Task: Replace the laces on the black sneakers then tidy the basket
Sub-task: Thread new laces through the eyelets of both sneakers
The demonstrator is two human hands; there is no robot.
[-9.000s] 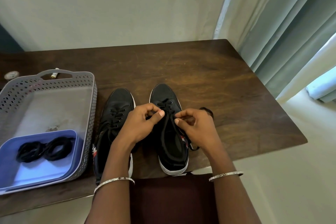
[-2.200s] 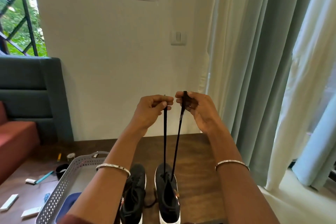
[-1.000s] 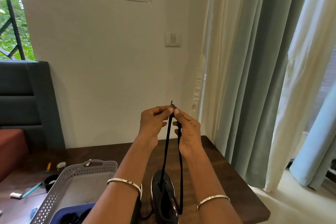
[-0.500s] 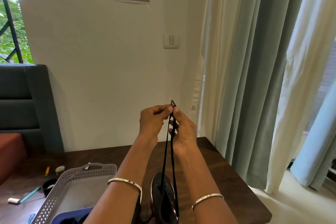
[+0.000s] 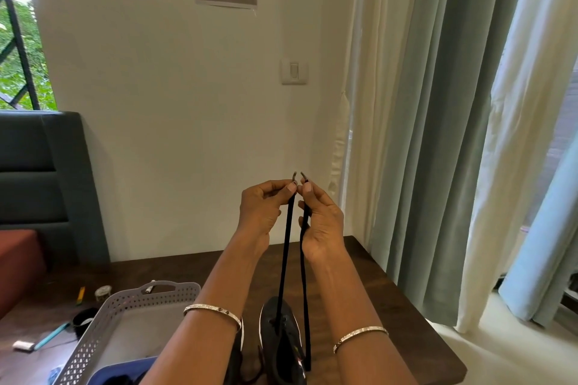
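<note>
Our left hand (image 5: 265, 210) and right hand (image 5: 322, 223) each pinching one tip of the thin black shoelace (image 5: 286, 259), black low-top sneaker (image 5: 278, 333) below on dark wooden table (image 5: 369, 291), grey perforated plastic basket (image 5: 131, 298) left, behind our forearm (image 5: 194, 341).

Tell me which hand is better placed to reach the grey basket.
The left hand, likely: the basket lies left of the sneaker, so the right hand would cross over it. Both pinch the lace now.

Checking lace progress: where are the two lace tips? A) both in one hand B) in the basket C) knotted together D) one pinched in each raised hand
D: left hand and right hand each pinch one end of the lace, raised above the sneaker.
</note>
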